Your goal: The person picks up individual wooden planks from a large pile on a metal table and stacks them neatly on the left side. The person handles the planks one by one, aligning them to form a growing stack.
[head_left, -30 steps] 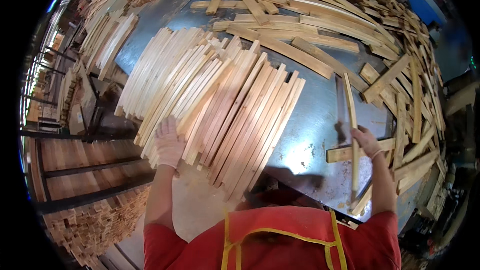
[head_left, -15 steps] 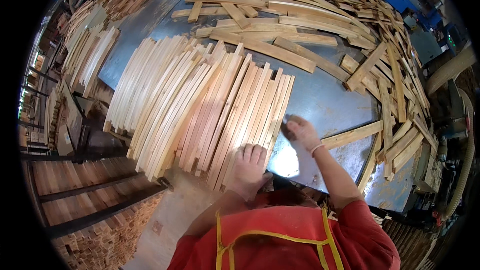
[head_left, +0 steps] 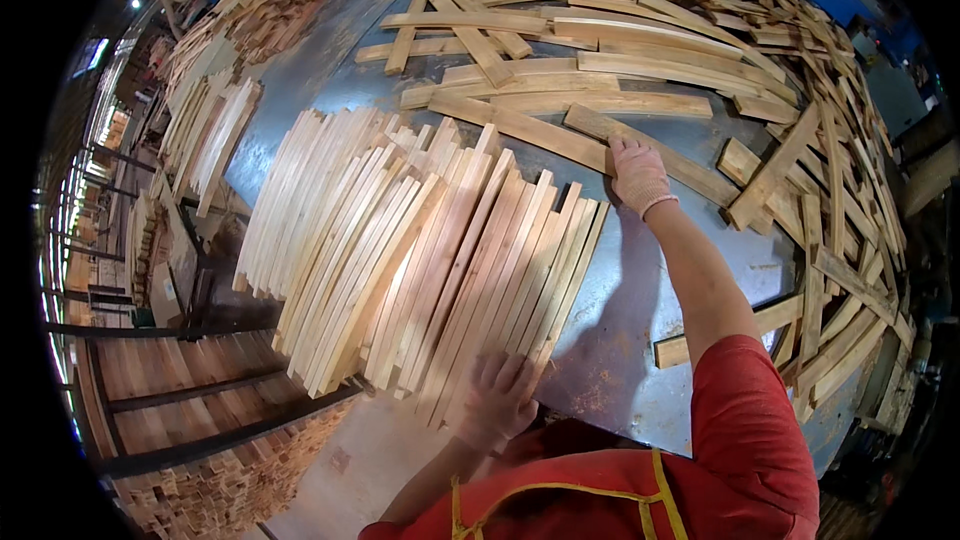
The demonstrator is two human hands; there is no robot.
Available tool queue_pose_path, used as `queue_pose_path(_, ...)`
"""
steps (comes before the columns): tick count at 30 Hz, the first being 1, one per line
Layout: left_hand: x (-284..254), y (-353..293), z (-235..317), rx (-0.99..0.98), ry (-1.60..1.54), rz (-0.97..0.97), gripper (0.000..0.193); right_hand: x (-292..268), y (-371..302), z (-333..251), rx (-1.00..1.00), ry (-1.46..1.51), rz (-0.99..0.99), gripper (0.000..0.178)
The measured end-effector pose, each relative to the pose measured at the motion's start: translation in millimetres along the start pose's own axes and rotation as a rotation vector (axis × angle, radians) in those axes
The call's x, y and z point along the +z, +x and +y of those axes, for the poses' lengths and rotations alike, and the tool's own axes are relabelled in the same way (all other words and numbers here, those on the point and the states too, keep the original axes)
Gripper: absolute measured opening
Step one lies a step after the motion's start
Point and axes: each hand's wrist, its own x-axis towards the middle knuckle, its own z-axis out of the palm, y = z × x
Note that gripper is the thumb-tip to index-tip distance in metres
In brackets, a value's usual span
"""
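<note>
My left hand (head_left: 497, 402), in a light thin glove, rests with fingers spread on the near ends of a row of narrow wooden strips (head_left: 470, 265). The strips lie side by side, their ends uneven. Farther out on the right, my gloved right hand (head_left: 641, 178) reaches across the metal table (head_left: 640, 270). Its fingers are bent over the edge of a wooden board (head_left: 680, 162) that lies slantwise. The right end of another board (head_left: 530, 130) is close beside those fingers. My palm hides the fingers' undersides.
Loose boards (head_left: 690, 50) lie crossed at the back and pile up along the right side (head_left: 830, 220). One short board (head_left: 730, 330) lies near my right arm. Stacked wood (head_left: 220, 490) fills a rack at lower left. More strips (head_left: 215, 135) stand at far left.
My right hand has moved away from beside the strips, forward and right, onto a loose board. My left hand stays at the strips' near ends. The whole view has shifted slightly.
</note>
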Motion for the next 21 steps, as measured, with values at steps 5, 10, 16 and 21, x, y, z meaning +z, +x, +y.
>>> queue_pose_path(5, -6.1, 6.3, 2.4, 0.033, 0.076, 0.000, 0.058, -74.0, -38.0, 9.4, 0.009, 0.212, 0.067, 0.074)
queue_pose_path(10, 1.5, -5.7, 17.2, -0.044, 0.119, -0.076, 0.055, -60.3, -164.1, 44.9, 0.219, 0.664, 0.176, 0.064)
queue_pose_path(16, 8.2, -3.4, 29.7, -0.033, -0.032, -0.098, 0.050, -6.1, -349.8, -10.2, 0.608, 1.398, -0.201, 0.065)
queue_pose_path(21, -64.2, -6.1, 10.8, -0.281, -0.697, -0.176, 0.057, 32.4, -428.5, -118.0, 0.497, 1.587, -0.354, 0.084)
